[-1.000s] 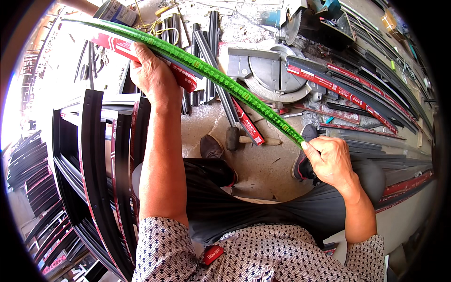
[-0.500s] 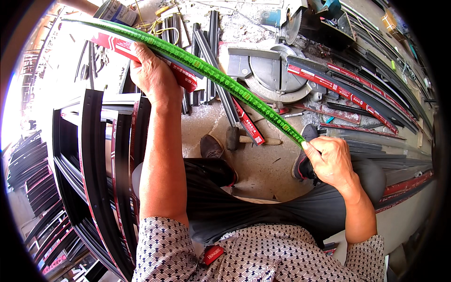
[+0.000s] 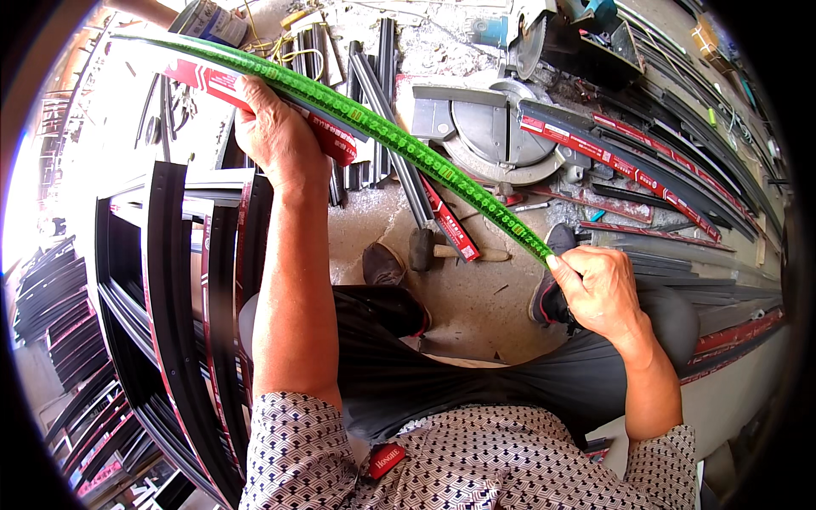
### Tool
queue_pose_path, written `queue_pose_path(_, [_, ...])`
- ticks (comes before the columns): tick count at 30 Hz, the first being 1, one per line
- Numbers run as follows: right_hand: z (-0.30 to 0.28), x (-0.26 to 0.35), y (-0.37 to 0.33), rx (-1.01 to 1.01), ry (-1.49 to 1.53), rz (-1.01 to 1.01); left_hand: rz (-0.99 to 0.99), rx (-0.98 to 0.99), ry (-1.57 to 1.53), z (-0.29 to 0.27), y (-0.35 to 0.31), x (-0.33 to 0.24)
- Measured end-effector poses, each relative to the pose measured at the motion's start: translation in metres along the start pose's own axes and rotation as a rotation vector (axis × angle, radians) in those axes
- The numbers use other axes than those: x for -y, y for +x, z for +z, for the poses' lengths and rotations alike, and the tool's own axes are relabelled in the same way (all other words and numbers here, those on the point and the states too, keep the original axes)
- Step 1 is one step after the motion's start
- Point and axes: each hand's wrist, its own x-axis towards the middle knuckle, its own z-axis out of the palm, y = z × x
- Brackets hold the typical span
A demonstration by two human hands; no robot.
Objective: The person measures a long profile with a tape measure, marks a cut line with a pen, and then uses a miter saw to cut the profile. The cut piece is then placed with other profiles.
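My left hand (image 3: 276,132) is closed around a dark profile strip covered in red printed film (image 3: 333,143), held out at the upper left. A bright green tape measure blade (image 3: 408,151) runs along that strip and slants down to the right across the view. At its lower right end, my right hand (image 3: 599,291) pinches the blade between thumb and fingers. Whatever else lies inside the right hand is hidden. The blade's far end fades into glare at the upper left.
A mitre saw (image 3: 497,140) sits on the floor ahead. Between my feet lies a mallet (image 3: 421,250) with a wooden handle, by more profile strips. Black frames (image 3: 166,255) stand at my left. Long red-filmed profiles (image 3: 629,166) lie at the right. A bucket (image 3: 208,21) is far left.
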Motion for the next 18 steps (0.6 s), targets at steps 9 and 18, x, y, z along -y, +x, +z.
queue_pose_path(9, [0.0010, -0.0005, -0.0002, -0.003, -0.010, -0.001, -0.003, -0.012, 0.012, -0.0002, 0.0007, 0.0005])
queue_pose_path(18, [0.0008, -0.0008, -0.0009, 0.001, -0.003, 0.019, -0.049, 0.015, 0.038, -0.0072, 0.0040, 0.0061])
